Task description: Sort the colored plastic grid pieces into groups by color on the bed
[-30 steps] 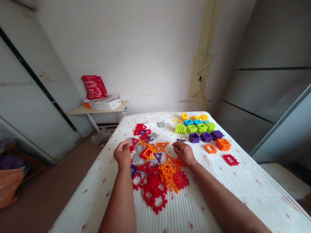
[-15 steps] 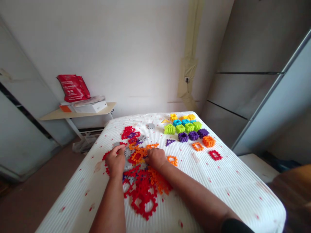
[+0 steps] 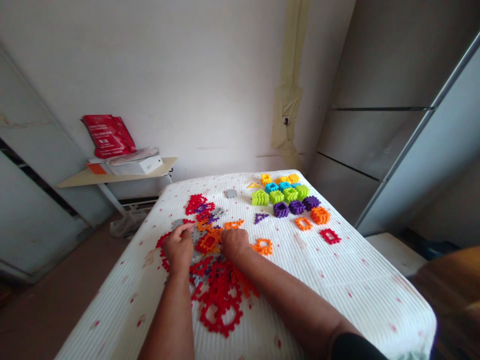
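A loose pile of flat notched plastic building pieces lies between my hands, with red pieces (image 3: 220, 292), orange pieces (image 3: 213, 240) and some grey and purple ones. My left hand (image 3: 179, 249) is at the pile's left side, thumb and fingers pinched together; whatever is in the pinch is too small to make out. On the other side, my right hand (image 3: 235, 243) reaches into the pile beside the orange pieces, fingers curled down. Its fingertips are hidden, and so is anything they grip. A single orange piece (image 3: 263, 246) lies just right of that wrist.
Sorted stacks stand at the far right: yellow (image 3: 266, 179), blue (image 3: 271, 188), green (image 3: 260, 198), purple (image 3: 281, 209) and orange (image 3: 320, 215). Single pieces lie nearby, including a red square (image 3: 330, 236) and a purple triangle (image 3: 261, 218). A side table (image 3: 78, 175) bears a red bag (image 3: 108, 136).
My right hand has shifted slightly left within the pile. The left hand keeps its pinch in nearly the same place. The whole view has moved a little.
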A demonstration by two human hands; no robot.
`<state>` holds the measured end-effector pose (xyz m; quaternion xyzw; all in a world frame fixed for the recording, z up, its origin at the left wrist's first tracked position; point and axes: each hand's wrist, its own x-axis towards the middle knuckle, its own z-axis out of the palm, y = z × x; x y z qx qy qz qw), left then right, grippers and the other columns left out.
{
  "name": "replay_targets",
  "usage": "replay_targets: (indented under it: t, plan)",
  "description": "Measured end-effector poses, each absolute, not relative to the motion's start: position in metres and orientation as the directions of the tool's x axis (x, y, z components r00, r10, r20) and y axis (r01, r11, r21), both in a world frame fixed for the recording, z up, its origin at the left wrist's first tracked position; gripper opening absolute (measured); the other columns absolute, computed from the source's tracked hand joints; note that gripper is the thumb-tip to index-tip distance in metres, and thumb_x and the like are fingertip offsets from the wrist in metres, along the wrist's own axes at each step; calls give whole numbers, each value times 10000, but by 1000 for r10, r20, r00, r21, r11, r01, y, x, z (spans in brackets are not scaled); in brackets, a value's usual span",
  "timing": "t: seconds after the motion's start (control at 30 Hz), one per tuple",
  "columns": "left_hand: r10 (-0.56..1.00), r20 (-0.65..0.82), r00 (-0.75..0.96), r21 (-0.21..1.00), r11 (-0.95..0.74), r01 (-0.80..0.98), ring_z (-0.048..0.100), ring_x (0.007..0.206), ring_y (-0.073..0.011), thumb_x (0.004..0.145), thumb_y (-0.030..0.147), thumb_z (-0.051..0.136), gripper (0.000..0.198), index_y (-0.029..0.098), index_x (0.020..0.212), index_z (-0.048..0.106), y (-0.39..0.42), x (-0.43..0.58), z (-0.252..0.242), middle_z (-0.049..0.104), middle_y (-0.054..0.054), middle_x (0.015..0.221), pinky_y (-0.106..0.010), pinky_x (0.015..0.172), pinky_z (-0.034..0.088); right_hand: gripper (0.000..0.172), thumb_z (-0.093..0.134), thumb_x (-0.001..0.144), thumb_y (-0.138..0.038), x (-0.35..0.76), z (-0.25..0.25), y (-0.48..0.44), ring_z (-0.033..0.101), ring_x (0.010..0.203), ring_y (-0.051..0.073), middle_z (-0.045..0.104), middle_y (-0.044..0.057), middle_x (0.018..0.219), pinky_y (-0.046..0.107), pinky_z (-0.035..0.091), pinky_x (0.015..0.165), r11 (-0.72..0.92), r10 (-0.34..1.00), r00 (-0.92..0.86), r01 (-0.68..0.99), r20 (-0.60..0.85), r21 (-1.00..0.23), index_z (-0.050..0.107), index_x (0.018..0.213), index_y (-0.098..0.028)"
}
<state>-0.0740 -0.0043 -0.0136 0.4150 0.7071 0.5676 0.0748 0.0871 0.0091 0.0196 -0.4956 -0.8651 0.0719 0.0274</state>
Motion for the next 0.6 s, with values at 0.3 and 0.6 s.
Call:
replay_targets:
  t: [0.3, 0.6]
  plan:
    - [663, 368, -652, 866, 11, 500, 639, 755, -207, 701, 277, 481, 255, 186, 831, 681, -3, -76, -16, 702, -48, 785, -338, 770, 494, 273, 629, 733, -295, 124, 35, 24, 654, 886, 238, 692, 108, 957, 312, 495, 693, 437, 898, -439, 895, -6, -92, 660, 986, -197]
    - [680, 334, -653, 885, 13, 466, 646, 774, -208, 700, 267, 477, 262, 180, 836, 684, -3, -73, -16, 705, -51, 795, -337, 785, 490, 253, 500, 812, -171, 193, 18, 75, 621, 929, 186, 666, 60, 1024, 254, 441, 706, 252, 962, -233, 957, 142, -140, 636, 1017, -233]
